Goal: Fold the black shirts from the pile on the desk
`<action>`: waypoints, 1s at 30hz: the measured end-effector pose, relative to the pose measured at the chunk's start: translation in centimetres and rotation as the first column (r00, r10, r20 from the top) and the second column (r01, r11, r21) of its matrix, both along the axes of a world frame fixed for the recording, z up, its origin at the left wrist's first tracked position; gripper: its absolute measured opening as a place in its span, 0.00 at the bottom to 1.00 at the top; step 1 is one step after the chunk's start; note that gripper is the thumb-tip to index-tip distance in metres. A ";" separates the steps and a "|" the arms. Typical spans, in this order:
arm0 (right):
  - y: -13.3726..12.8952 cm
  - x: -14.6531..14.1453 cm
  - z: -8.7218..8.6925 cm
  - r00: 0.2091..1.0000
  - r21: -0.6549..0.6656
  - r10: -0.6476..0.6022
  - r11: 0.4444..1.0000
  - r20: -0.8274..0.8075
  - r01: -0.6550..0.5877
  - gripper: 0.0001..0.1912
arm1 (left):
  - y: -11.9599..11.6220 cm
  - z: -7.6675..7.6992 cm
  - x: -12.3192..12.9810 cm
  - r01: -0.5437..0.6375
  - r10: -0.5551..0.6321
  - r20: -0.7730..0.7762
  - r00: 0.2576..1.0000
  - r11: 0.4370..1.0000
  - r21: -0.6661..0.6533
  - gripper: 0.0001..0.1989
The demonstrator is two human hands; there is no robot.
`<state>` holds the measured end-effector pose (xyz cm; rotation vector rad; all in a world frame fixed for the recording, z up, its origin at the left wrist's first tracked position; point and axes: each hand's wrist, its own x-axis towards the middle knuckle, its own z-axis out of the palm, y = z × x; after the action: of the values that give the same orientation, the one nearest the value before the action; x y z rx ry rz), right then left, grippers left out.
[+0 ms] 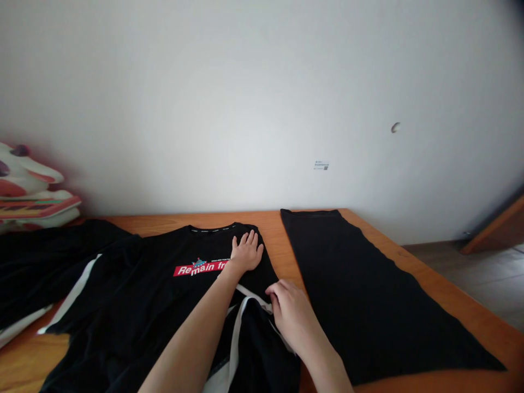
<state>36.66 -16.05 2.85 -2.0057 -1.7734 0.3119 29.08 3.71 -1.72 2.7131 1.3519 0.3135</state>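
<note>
A black T-shirt (135, 295) lies spread on the wooden table, its neckline toward the wall and a red "Remain fr..." print on the chest. My left hand (246, 252) rests flat on its upper right part, fingers slightly spread. Closer to me, my right hand (290, 308) is closed, its thumb and fingers pinching the shirt's right side by a white stripe. Below the hands, that side is bunched, with white bands showing. My left forearm covers the end of the print.
A long black piece of clothing (380, 295) lies flat on the right of the wooden table (272, 232). More black clothing (61, 245) with white trim lies at the left. Behind it sits a white and red toy with a keyboard (39, 207). A wall (204, 109) borders the far edge.
</note>
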 end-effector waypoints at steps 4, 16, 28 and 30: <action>0.0 -0.4 -0.2 0.998 -0.031 -0.069 0.997 0.006 0.069 0.12 | -0.5 0.5 -0.2 -0.033 0.030 0.050 0.998 0.997 0.072 0.24; 0.5 0.7 -2.2 0.997 0.040 -0.030 0.999 -0.075 0.033 0.09 | -5.1 0.8 0.6 0.157 -0.151 -0.068 0.986 0.984 0.084 0.24; 1.3 1.5 -4.5 0.996 0.181 -0.093 0.979 -0.017 0.094 0.10 | -14.2 4.1 -8.6 0.501 -0.494 0.080 0.866 0.855 -0.134 0.25; 1.1 1.3 -4.3 0.994 0.157 -0.094 0.984 0.058 0.084 0.10 | -14.5 5.3 -10.6 0.479 -0.456 0.163 0.875 0.864 -0.156 0.23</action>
<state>37.91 -14.96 -1.49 -1.9975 -1.6845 0.0787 18.44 -10.81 3.58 2.6906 0.6159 0.2791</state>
